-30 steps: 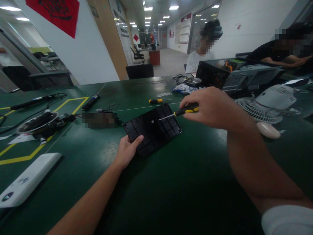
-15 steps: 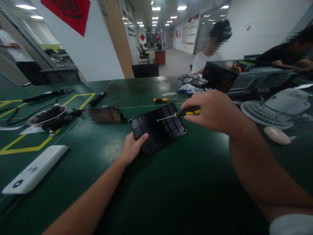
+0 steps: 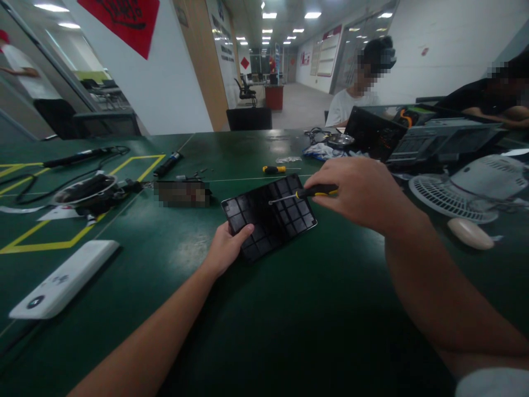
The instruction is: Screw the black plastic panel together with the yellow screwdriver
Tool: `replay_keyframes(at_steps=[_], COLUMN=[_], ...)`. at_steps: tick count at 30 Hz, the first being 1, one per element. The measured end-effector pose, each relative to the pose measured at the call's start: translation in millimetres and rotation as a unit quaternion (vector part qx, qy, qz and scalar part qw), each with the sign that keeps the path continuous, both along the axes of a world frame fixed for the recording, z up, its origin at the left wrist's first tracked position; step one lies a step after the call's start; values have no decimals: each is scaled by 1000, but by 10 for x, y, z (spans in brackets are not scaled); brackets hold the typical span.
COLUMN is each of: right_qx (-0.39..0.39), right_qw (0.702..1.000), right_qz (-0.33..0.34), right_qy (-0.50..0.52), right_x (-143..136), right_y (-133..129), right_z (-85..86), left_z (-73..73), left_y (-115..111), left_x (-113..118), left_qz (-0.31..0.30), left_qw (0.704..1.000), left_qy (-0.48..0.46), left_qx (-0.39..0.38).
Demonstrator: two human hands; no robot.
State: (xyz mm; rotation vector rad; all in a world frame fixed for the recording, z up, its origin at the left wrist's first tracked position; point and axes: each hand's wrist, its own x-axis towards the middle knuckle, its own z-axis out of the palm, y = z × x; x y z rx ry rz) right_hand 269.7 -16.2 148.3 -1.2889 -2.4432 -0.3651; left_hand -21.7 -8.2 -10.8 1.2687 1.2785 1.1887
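A flat black tray-like part with a grid of shallow compartments (image 3: 285, 220) is held tilted above the green table. My left hand (image 3: 227, 247) grips its lower left edge, thumb on top and fingers hidden beneath. In my right hand (image 3: 351, 190) is a screwdriver (image 3: 306, 193) with a yellow and black handle, its shaft pointing left over the part. At the shaft's end is a small pale tip or screw, near the middle of the part; whether it touches the surface I cannot tell. Beyond the part lies a second yellow and black screwdriver (image 3: 275, 169).
A white elongated device (image 3: 66, 278) lies at left, near a cable bundle (image 3: 88, 190) and yellow tape. A white fan-like unit (image 3: 467, 187) and a computer mouse (image 3: 470, 233) lie at right. Behind them stands electronic equipment (image 3: 438, 140); people sit across the table.
The whole view has shifted slightly, with things appearing a little further right. Both hands keep their grips, and the screwdriver stays over the middle of the black part.
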Motion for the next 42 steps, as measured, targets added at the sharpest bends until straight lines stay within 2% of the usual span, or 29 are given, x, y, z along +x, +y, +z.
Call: replay_keyframes(at_steps=[4,8,17,24,28,34,42], right_qx=[10,-9,-105,-172,-151,-102,-28], right_qw=[1000,1000,984,968,977,988,997], right_qz=[7,-24,-133,-146,-126,-106,-64], right_qy=[-10,-3,-63,-105,-77,-55,-10], right_x=[-24,-53,-130,-136,-65,67,14], right_y=[-30,-71,-135,-127,-139,-142,-88], right_z=[-14,-13,45,-32,-33,69,73], left_z=[27,47,31,46,19,27,24], left_y=[-11,-22,-10,-15,3,-12,-6], left_x=[4,6,-6,6,-9,4,-2], left_qz=[-7,-8,-9,-4,-4,-2,-5], left_qw=[1000,1000,1000,1000,1000,1000,1000], left_qy=[9,10,15,12,10,13,2], left_qx=[-1,2,3,10,7,1,8])
